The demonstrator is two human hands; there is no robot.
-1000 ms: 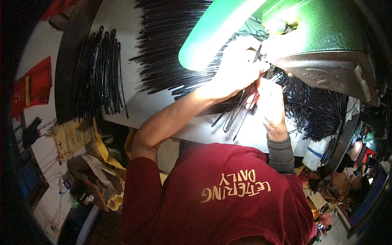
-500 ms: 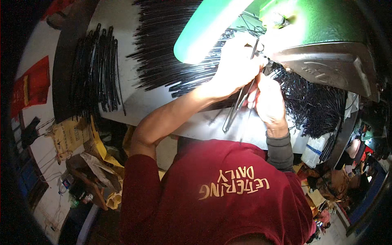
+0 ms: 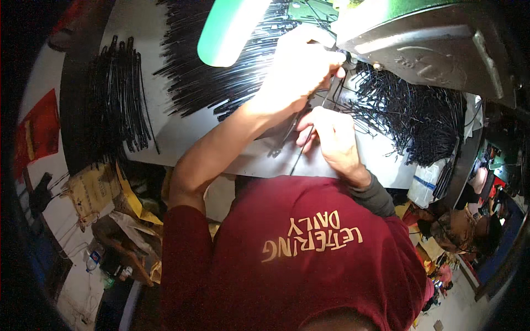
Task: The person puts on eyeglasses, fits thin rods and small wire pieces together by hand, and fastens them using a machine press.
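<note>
Under the bright lamp, my left hand (image 3: 301, 63) is beside the machine's metal cover, its thumb and fingers pinched on thin black strips. Closer to my body, my right hand (image 3: 335, 138) has its fingers closed round a thin black strip (image 3: 298, 157). That strip runs from the left fingertips down past the right hand toward my shirt. Another dark strip hangs below the left wrist. Glare washes out much of the left hand, and the far ends of the strips by the machine are hard to make out.
A machine with a grey metal cover (image 3: 425, 55) stands at the far right. Beneath it lies a tangled heap of black strips (image 3: 425, 116). Long black strips (image 3: 204, 71) cover the table's far middle, with another bundle (image 3: 121, 99) at left. A green-white lamp (image 3: 226, 33) hangs overhead.
My right hand has drawn back from the machine toward my body, opening a gap from the left hand. The left hand stays by the machine. The whole view has shifted slightly.
</note>
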